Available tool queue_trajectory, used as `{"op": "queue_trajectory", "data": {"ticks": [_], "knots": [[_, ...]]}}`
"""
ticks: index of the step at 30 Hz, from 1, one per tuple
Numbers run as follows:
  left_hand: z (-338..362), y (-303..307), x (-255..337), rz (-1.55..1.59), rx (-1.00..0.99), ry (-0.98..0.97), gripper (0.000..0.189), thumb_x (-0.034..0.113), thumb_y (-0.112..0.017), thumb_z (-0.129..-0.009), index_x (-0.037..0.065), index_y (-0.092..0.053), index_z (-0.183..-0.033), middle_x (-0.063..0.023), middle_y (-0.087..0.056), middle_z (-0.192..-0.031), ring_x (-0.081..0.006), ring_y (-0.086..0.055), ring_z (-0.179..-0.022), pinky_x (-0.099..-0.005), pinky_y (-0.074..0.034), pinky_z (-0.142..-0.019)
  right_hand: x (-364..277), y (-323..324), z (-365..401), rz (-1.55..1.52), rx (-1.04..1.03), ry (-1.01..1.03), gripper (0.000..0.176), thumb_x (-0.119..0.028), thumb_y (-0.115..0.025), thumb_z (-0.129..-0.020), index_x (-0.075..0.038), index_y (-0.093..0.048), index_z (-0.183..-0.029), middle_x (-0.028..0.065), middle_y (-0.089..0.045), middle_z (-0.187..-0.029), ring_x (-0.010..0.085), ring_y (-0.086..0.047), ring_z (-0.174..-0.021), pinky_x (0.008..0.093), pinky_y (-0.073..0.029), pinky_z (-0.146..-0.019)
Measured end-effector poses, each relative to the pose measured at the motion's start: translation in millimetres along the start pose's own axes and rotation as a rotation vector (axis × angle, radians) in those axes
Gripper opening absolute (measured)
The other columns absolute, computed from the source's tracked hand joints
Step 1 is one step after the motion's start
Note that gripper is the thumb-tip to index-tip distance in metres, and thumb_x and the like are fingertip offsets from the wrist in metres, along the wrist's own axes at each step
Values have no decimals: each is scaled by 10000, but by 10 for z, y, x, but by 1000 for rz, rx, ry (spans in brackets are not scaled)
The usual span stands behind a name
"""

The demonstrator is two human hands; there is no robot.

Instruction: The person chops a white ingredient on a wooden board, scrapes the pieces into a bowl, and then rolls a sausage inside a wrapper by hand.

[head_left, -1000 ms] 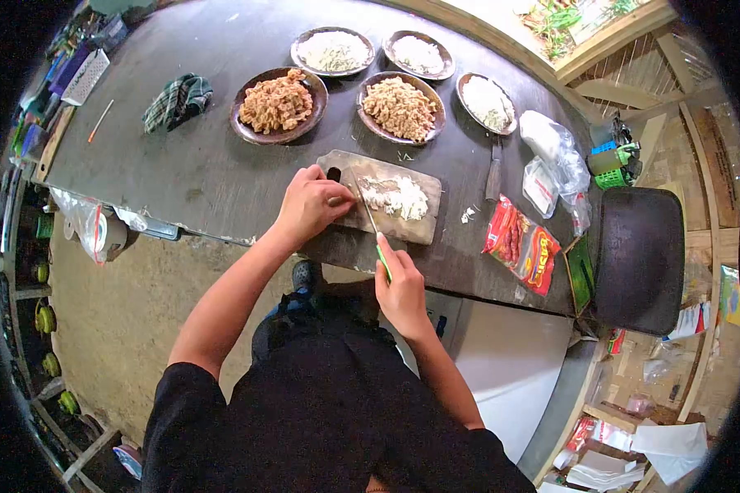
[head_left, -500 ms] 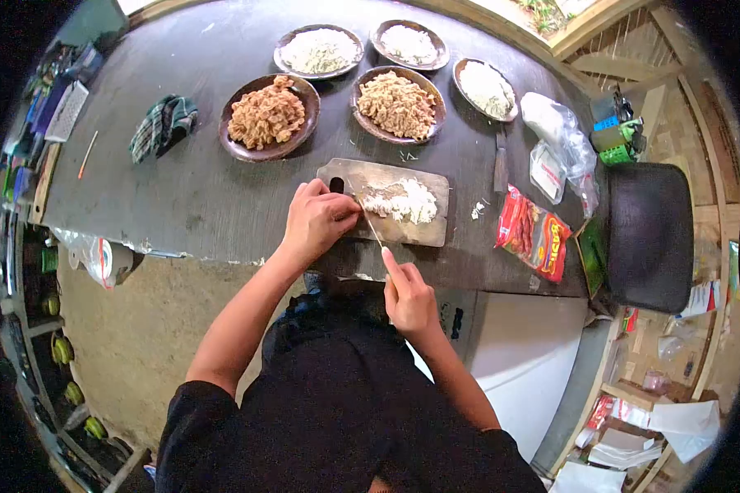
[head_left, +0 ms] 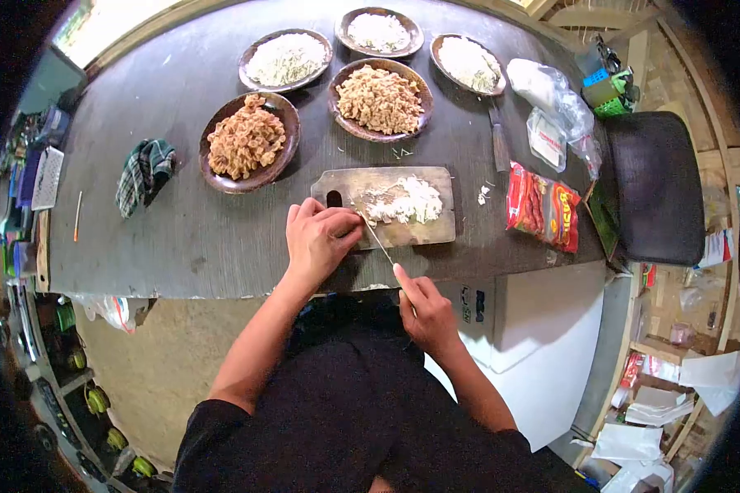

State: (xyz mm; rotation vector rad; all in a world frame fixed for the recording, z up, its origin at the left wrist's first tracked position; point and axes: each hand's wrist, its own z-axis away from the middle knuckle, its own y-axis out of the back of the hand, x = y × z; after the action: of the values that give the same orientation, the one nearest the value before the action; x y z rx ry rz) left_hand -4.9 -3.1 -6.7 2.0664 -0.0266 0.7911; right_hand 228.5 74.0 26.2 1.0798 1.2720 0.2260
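My right hand (head_left: pixel 429 316) is closed around the handle of a knife (head_left: pixel 378 240), whose thin blade slants up and left onto a wooden cutting board (head_left: pixel 432 233). At the board's lower left, my left hand (head_left: pixel 319 240) has its fingers bunched together beside the blade tip. Whatever those fingers pinch is too small to make out. A heap of white chopped pieces (head_left: pixel 415 201) lies across the board, just right of the blade. Close to the board's left end is its dark handle hole (head_left: pixel 334 199).
Beyond the board stand plates of brown crumbly food (head_left: pixel 380 100), reddish-brown pieces (head_left: pixel 247 141) and white shreds (head_left: pixel 288 59). A second knife (head_left: pixel 499 144), a red packet (head_left: pixel 543 207) and plastic bags (head_left: pixel 555 94) are on the right. A checked cloth (head_left: pixel 145 174) lies left, a black chair (head_left: pixel 654 185) right.
The camera view has turned, so the table and plates sit differently in it. Both hands stay at the board; the right hand with the knife has drawn back slightly.
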Motion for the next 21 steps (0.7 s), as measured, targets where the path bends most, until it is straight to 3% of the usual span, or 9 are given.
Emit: {"op": "queue_trajectory", "data": {"ticks": [10, 14, 21], "knots": [[-30, 48, 95, -42, 2, 11, 118, 196, -852, -711, 175, -791, -810, 103, -773, -921, -155, -560, -791, -318, -406, -781, 52, -203, -178, 84, 89, 51, 539, -1, -662, -904, -118, -598, -1427, 125, -622, -901, 313, -661, -707, 419, -551, -629], [-3, 41, 96, -22, -2, 38, 112, 262, -834, -746, 202, -800, -835, 101, -769, -918, -166, -566, -824, -330, -404, -792, 81, -69, -154, 18, 88, 37, 542, 1, -663, -903, -118, -597, -1427, 123, -621, -891, 315, -664, -704, 421, -550, -622], [27, -8, 116, -67, 10, 73, 126, 243, -838, -734, 177, -794, -832, 82, -773, -918, -175, -571, -821, -334, -417, -792, 213, 20, -87, 9, -35, 119, 581, -63, -649, -917, -128, -533, -1483, 112, -583, -901, 318, -665, -674, 426, -564, -601]]}}
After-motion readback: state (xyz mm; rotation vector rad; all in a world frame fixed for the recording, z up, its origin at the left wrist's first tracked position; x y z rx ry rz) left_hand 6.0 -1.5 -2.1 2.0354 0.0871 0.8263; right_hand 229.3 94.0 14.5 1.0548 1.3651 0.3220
